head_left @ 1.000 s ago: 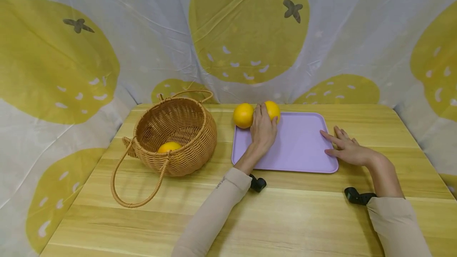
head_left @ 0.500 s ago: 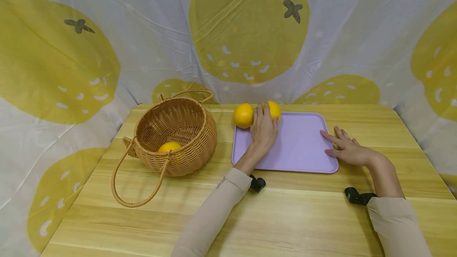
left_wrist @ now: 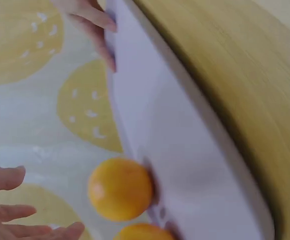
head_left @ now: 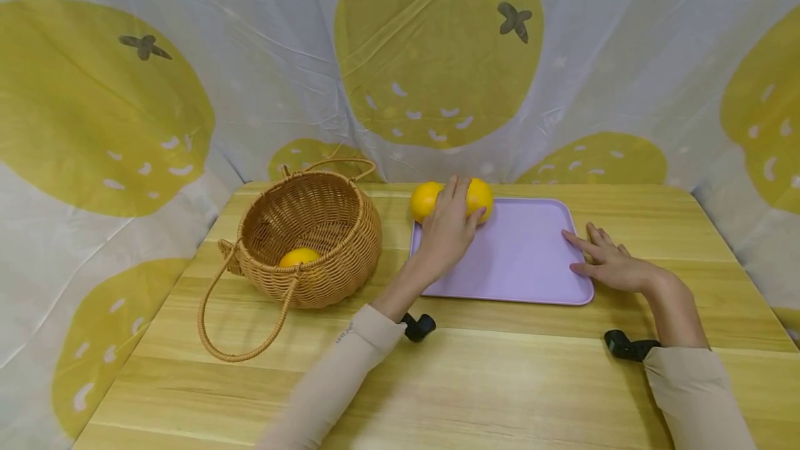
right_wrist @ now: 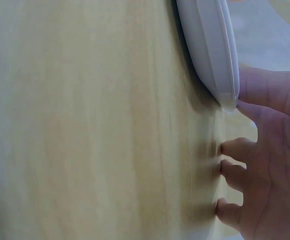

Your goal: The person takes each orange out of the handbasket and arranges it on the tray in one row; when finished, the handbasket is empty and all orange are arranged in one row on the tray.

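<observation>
Your left hand (head_left: 445,230) has swung leftward since a second ago: the forearm now angles in from lower left, and the fingers spread loosely over the gap between the two round yellow-orange fruits (head_left: 479,198) at the upper left corner of the flat lilac plastic tray (head_left: 531,262). No closed grip shows; it looks like the approach to a pick. The fruits are near-spherical, with no real long axis or heading. Your right hand (head_left: 609,264) lies flat, fingers straight, on the tray's right edge.
</observation>
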`<state>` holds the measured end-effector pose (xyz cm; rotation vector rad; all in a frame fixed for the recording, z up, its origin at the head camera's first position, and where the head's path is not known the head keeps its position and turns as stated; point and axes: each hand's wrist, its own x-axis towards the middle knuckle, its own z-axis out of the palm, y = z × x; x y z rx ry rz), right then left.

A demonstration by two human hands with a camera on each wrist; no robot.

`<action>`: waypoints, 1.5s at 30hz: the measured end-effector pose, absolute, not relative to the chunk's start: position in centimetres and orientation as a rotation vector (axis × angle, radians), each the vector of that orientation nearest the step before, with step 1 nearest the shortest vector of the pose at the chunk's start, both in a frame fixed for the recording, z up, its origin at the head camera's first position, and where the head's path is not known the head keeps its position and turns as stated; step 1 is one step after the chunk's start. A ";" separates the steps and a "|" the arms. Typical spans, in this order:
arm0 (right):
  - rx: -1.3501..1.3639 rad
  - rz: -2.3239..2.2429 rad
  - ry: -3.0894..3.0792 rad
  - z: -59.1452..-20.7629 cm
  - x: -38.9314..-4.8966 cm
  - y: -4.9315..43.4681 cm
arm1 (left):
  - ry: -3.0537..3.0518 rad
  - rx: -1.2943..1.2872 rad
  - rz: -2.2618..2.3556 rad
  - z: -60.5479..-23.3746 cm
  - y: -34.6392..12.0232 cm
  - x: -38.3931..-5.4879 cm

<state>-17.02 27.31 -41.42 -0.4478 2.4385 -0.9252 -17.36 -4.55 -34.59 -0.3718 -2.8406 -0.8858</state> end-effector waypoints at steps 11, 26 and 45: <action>-0.450 -0.921 2.434 -41.5 -17.0 27.5 | -2.915 -0.545 -0.972 -28.7 -14.2 -13.7; -0.460 -0.915 2.437 -41.4 -17.0 27.5 | -3.178 -0.588 -1.091 -22.8 -26.9 -16.4; -0.465 -0.925 2.441 -41.4 -16.9 27.5 | -3.728 -0.907 -0.933 -23.4 -30.4 -23.5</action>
